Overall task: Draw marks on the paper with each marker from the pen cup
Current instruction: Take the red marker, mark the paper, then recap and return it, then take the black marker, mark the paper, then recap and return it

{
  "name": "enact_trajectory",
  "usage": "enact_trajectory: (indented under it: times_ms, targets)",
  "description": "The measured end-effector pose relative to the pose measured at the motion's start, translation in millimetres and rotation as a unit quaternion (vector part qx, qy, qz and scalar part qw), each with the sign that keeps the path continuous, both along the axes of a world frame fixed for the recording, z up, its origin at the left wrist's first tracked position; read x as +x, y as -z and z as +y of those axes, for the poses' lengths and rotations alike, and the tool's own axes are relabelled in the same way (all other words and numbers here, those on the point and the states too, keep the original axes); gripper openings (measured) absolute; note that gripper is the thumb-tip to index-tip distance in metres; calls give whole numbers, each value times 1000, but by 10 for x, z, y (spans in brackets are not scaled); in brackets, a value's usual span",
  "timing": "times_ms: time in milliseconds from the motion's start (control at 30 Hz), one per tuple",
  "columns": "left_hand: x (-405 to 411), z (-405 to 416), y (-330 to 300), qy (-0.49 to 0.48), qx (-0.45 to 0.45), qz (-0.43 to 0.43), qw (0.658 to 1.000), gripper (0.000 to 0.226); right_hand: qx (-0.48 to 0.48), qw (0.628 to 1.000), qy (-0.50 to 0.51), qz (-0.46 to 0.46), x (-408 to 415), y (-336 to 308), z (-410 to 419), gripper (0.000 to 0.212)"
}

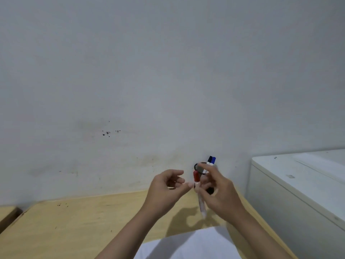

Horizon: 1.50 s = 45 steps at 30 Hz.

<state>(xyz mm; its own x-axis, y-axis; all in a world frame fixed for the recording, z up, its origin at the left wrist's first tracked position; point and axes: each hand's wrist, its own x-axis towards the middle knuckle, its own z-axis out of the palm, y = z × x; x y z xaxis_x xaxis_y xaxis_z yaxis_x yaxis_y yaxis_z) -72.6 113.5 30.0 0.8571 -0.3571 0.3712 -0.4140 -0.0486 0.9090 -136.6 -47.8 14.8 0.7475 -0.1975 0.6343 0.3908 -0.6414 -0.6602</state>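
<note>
My right hand (218,191) grips a red-capped marker (198,191) by its white barrel, held upright above the wooden table (74,227). The fingertips of my left hand (166,189) reach the marker just below its red cap; whether they pinch it I cannot tell. Behind my right hand stands the dark pen cup (198,167), mostly hidden, against the wall. A black-capped marker (209,161) and a blue-capped marker (213,161) stick out of it. A white sheet of paper (188,245) lies at the table's near edge, between my forearms.
A white cabinet (298,193) stands to the right of the table, higher than the tabletop. A pale wall (149,71) with dark specks rises directly behind the table. A second wooden surface (7,214) shows at the far left.
</note>
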Motion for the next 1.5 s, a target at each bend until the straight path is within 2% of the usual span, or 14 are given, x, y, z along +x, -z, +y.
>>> enact_trajectory:
  times_ms: [100,167,300,533,633,767,1000,1100,1233,1300,1333,1400,1433,1500]
  targets:
    - [207,-256,-14,-33,26,-24,999,25,65,991,99,-68,203,-258,-417,48]
    - [396,-489,20,-40,29,-9,999,18,111,976,157,-99,402,-449,-696,40]
    - [757,-980,202,-66,66,3,996,8,165,960,216,-68,841,-492,-1032,34]
    - [1043,-1338,545,-114,137,-49,983,34,97,967,217,91,1243,54,-1141,24]
    - [1062,-1349,618,-117,104,-19,987,36,99,963,217,128,1317,171,-1203,17]
    - [1087,-1361,673,-117,75,-6,990,35,28,963,237,128,1464,203,-1267,28]
    - [1114,-1368,686,-122,83,-28,989,32,-94,917,326,207,1714,155,-1216,29]
    - [1126,-1361,680,-118,88,-34,989,31,-64,926,319,193,1734,148,-1166,24]
    - [1130,-1338,648,-123,95,-23,988,32,19,958,264,110,1591,54,-1003,8]
    - [1083,-1298,594,-131,66,4,989,23,29,973,223,61,1446,4,-913,8]
    - [1038,-1273,548,-125,45,35,991,27,30,979,199,37,1355,-26,-870,10]
    - [935,-1210,428,-80,-24,155,984,40,21,987,157,2,1144,-82,-769,13]
    - [863,-1160,354,-39,-63,237,969,42,14,990,141,-10,1026,-98,-712,15]
    - [698,-1008,233,61,-134,372,917,36,3,993,112,-37,774,-95,-576,15]
